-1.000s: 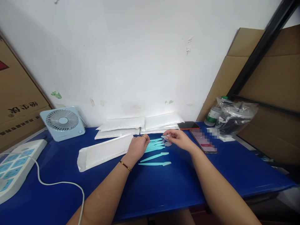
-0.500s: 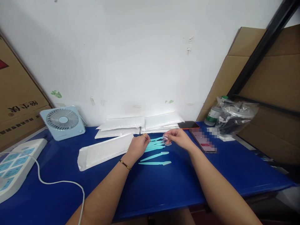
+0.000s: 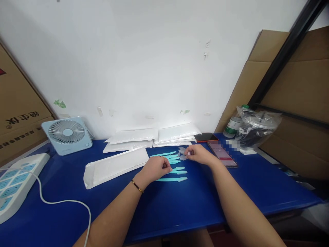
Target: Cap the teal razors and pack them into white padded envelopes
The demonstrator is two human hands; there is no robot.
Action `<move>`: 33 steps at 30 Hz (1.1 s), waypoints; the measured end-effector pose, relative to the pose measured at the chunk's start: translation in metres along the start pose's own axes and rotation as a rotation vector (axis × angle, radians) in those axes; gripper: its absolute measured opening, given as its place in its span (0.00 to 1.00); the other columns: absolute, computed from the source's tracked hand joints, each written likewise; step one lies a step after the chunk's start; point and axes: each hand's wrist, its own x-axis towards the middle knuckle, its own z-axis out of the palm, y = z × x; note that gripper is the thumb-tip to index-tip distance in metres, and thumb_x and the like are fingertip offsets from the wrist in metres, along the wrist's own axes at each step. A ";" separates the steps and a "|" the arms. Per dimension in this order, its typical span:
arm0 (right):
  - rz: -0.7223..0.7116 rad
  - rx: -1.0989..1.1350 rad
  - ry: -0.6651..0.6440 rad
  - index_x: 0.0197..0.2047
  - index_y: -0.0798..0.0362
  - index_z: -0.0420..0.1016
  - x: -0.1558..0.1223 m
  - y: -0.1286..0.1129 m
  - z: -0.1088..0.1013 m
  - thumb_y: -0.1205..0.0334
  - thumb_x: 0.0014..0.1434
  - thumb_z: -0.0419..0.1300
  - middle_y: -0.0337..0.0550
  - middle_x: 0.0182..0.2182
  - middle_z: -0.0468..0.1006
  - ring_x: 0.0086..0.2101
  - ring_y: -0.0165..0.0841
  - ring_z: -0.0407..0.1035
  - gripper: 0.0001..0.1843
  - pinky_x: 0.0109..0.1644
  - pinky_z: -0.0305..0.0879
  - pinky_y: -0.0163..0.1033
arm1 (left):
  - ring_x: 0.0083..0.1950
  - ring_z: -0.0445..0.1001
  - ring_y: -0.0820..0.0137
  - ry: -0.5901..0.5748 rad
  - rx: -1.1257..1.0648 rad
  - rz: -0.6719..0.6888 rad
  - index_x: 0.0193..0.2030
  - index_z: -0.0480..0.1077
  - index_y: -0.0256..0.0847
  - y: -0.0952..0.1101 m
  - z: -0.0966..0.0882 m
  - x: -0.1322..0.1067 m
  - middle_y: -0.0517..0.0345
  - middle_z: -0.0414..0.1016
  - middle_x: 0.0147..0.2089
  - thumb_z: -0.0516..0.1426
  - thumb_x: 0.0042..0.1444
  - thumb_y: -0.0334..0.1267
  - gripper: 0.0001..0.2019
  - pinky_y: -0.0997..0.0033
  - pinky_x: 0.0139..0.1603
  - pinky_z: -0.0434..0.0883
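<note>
Several teal eyebrow razors lie on the blue table in front of me. My left hand is closed in a pinch on a teal eyebrow razor, low over the table beside two others; its handle is partly hidden under my fingers. Behind it is a loose group of teal razors. My right hand has its thumb and fingers pinched together at a small pile of clear plastic blade caps, seemingly on one cap.
White padded mailers are stacked against the wall, and one mailer lies left of my hands. Phones and a bagged cup stand right. A fan, power strip and white cable are left.
My left hand has come nearer me with a razor, setting it alongside the two separate ones. My right hand has shifted slightly right and down, apart from the razors, at the clear caps.
</note>
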 end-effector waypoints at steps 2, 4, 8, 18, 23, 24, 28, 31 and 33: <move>-0.013 -0.108 -0.024 0.29 0.53 0.78 0.002 0.004 0.003 0.65 0.46 0.63 0.41 0.27 0.77 0.29 0.32 0.69 0.04 0.32 0.60 0.33 | 0.38 0.72 0.67 0.101 0.107 -0.026 0.35 0.72 0.44 -0.004 0.001 0.002 0.59 0.75 0.37 0.55 0.53 0.45 0.09 0.71 0.38 0.64; -0.020 -0.152 -0.048 0.29 0.53 0.78 0.004 0.004 0.007 0.67 0.47 0.63 0.42 0.30 0.78 0.32 0.34 0.70 0.04 0.34 0.60 0.34 | 0.41 0.72 0.65 0.162 0.199 -0.066 0.36 0.72 0.44 -0.012 0.002 0.006 0.57 0.75 0.38 0.55 0.53 0.44 0.09 0.69 0.41 0.64; 0.012 -0.189 -0.090 0.28 0.53 0.76 0.004 0.005 0.011 0.67 0.47 0.61 0.43 0.29 0.77 0.30 0.34 0.69 0.02 0.32 0.59 0.33 | 0.41 0.72 0.66 0.121 0.233 -0.092 0.33 0.72 0.44 -0.023 0.005 0.011 0.58 0.74 0.38 0.56 0.53 0.41 0.06 0.70 0.40 0.64; 0.052 0.280 -0.170 0.32 0.55 0.72 -0.001 -0.004 0.002 0.56 0.51 0.61 0.42 0.26 0.76 0.24 0.30 0.70 0.10 0.26 0.63 0.33 | 0.37 0.73 0.69 0.106 0.116 -0.133 0.33 0.70 0.42 -0.025 0.002 0.012 0.60 0.76 0.34 0.55 0.53 0.40 0.05 0.73 0.36 0.64; 0.057 0.392 -0.185 0.31 0.56 0.71 -0.002 -0.013 0.003 0.53 0.47 0.63 0.41 0.24 0.75 0.24 0.30 0.69 0.14 0.26 0.65 0.34 | 0.36 0.72 0.69 0.124 0.061 -0.132 0.32 0.70 0.43 -0.025 0.001 0.011 0.60 0.76 0.33 0.55 0.53 0.41 0.06 0.73 0.33 0.62; 0.063 0.403 -0.189 0.31 0.56 0.71 -0.001 -0.015 0.005 0.53 0.47 0.64 0.41 0.23 0.74 0.23 0.30 0.69 0.14 0.26 0.65 0.34 | 0.35 0.72 0.69 0.124 0.058 -0.131 0.32 0.70 0.43 -0.024 0.001 0.011 0.60 0.76 0.33 0.55 0.53 0.41 0.06 0.73 0.33 0.62; 0.051 0.432 -0.204 0.31 0.56 0.71 0.000 -0.020 0.009 0.55 0.48 0.63 0.39 0.23 0.72 0.23 0.28 0.68 0.13 0.26 0.64 0.33 | 0.36 0.72 0.69 0.130 0.051 -0.109 0.32 0.70 0.42 -0.021 -0.001 0.011 0.58 0.76 0.34 0.55 0.53 0.41 0.07 0.73 0.33 0.62; 0.034 0.423 -0.243 0.31 0.56 0.72 -0.002 -0.027 0.010 0.56 0.48 0.63 0.38 0.23 0.72 0.23 0.28 0.68 0.12 0.27 0.65 0.33 | 0.35 0.72 0.70 0.100 0.025 -0.083 0.32 0.71 0.41 -0.015 -0.002 0.008 0.58 0.76 0.34 0.55 0.52 0.42 0.08 0.74 0.32 0.62; 0.031 0.409 -0.327 0.31 0.56 0.73 -0.005 -0.031 0.008 0.56 0.47 0.64 0.38 0.22 0.72 0.23 0.29 0.69 0.13 0.27 0.66 0.33 | 0.32 0.72 0.71 0.019 -0.010 -0.066 0.31 0.71 0.42 -0.009 -0.001 0.004 0.60 0.76 0.31 0.56 0.51 0.43 0.08 0.75 0.30 0.62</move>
